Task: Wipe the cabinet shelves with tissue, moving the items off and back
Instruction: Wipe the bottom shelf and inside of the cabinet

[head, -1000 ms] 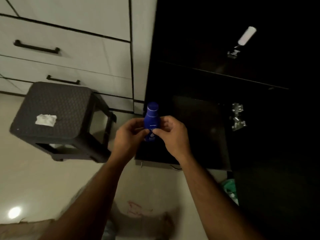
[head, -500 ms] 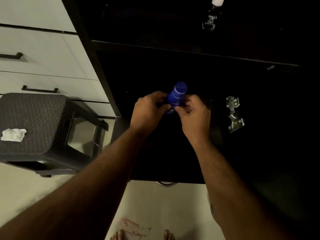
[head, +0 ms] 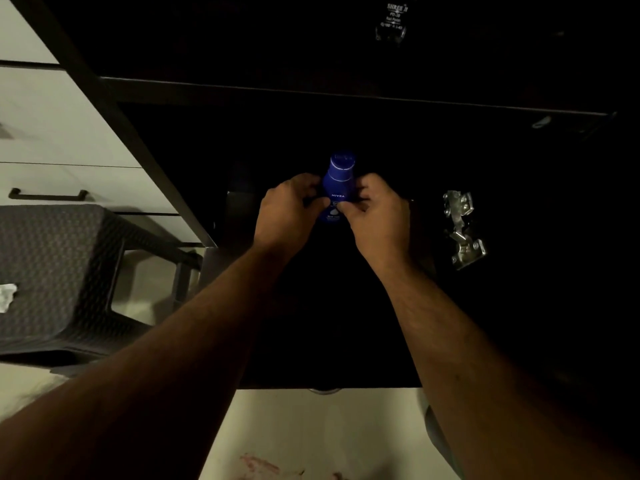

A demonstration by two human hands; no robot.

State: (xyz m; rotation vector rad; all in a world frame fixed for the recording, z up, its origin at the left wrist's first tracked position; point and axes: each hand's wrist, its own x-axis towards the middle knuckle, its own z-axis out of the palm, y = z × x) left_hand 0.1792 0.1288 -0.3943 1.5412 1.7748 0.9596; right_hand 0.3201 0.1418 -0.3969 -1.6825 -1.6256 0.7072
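Both hands are on it: the left hand (head: 289, 211) and the right hand (head: 375, 216) pinch a blue bottle (head: 336, 188) between fingertips and thumbs, upright, held inside the dark cabinet (head: 346, 91) just above or at its lower shelf (head: 332, 323). Whether its base already touches the shelf, I cannot tell.

Biggest risk is the darkness. The shelf is almost black, so the person may misjudge where it lies and let go early, and the bottle drops or tips. Next, the grip is light and low on a smooth, rounded body; a slip looks possible if either hand lets go first. A tall, narrow bottle would likely topple if set down tilted. Smaller worry: the metal hinge (head: 462, 230) sits near the right hand and could catch a knuckle on the way out.

Now the room. A pale floor (head: 311, 431) runs below the cabinet, with a faint reddish mark on it. White drawers (head: 69, 133) with a dark handle (head: 48, 195) stand left. A dark woven stool (head: 62, 271) sits beside them, and the crumpled tissue (head: 7, 296) lies on its top, well apart from the hands. Up on the higher shelf, a small clear item with printed lettering (head: 393, 22) shows faintly.
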